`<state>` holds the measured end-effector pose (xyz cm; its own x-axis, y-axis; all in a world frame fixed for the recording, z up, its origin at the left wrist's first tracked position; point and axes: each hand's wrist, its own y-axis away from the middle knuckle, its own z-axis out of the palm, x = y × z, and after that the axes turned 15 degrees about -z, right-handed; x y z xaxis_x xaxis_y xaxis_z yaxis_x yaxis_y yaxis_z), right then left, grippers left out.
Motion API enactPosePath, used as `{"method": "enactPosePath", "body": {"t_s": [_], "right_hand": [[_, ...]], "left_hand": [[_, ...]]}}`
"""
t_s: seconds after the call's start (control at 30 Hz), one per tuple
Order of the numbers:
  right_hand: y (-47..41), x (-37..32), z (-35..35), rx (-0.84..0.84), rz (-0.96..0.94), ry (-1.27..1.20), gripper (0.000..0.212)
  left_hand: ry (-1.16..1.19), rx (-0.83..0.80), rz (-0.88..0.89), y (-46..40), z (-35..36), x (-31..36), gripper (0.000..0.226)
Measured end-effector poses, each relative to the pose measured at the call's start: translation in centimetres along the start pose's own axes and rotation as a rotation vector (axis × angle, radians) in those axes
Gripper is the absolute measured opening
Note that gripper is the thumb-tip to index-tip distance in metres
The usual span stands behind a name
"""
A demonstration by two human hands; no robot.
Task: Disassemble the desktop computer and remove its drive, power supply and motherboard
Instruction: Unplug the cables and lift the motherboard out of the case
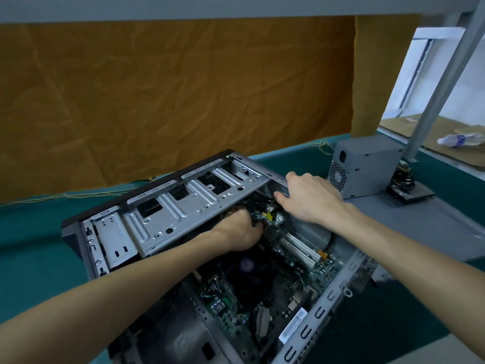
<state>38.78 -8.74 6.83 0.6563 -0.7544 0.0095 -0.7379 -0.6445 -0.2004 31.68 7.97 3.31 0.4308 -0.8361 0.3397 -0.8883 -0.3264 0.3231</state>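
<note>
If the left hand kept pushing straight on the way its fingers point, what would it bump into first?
Most likely the cables and connectors on the circuit board, just under the metal drive cage. The left hand already has its fingertips in among them, though depth is hard to judge.

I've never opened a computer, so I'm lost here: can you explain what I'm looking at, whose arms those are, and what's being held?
This is one picture from a camera worn on a person's head, looking down at their own two bare arms. There is no robot.

On the green table lies an opened desktop case, its side cover off. Inside you see the motherboard, the green circuit board, with a dark round fan on it.

The left hand reaches in under the metal drive cage, fingers curled around something among the cables; exactly what it grips is hidden. The right hand rests on the case's far edge, apparently steadying it.

The grey box to the right is the power supply, already taken out and standing beside the case. A plastic bottle lies farther back.
</note>
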Motion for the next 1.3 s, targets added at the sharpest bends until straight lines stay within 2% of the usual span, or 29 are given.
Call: {"method": "enactPosePath", "body": {"t_s": [0.17,0.43,0.6,0.73,0.83,1.03,1.17,1.23,1.3], "right_hand": [[0.3,0.0,-0.1,0.008,-0.003,-0.01,0.037],[0.3,0.1,0.0,0.025,-0.041,-0.006,0.036],[0.2,0.1,0.0,0.016,-0.051,-0.034,0.034],[0.3,0.1,-0.1,0.006,-0.058,-0.027,0.035],[0.4,0.2,-0.2,-0.004,-0.063,-0.032,0.036],[0.4,0.4,-0.1,-0.012,-0.054,-0.073,0.035],[0.4,0.5,-0.2,-0.023,-0.056,-0.102,0.034],[0.4,0.7,-0.3,-0.037,-0.064,-0.124,0.035],[0.4,1.0,-0.5,-0.059,-0.077,-0.151,0.036]], "left_hand": [[0.009,0.043,-0.032,-3.9,1.5,1.3,0.04],[0.462,0.048,-0.214,-7.3,3.2,1.8,0.043],[0.63,0.193,-0.192,-7.7,4.3,1.6,0.031],[0.509,0.263,-0.025,-7.4,4.8,1.3,0.023],[0.432,0.269,0.033,-7.7,4.9,0.9,0.021],[0.715,0.305,-0.067,-7.8,5.3,1.1,0.017],[0.507,0.293,0.054,-8.0,5.5,0.5,0.018],[0.529,0.306,0.038,-8.2,5.5,0.5,0.017],[0.63,0.293,-0.062,-8.5,5.4,0.7,0.019]]}}
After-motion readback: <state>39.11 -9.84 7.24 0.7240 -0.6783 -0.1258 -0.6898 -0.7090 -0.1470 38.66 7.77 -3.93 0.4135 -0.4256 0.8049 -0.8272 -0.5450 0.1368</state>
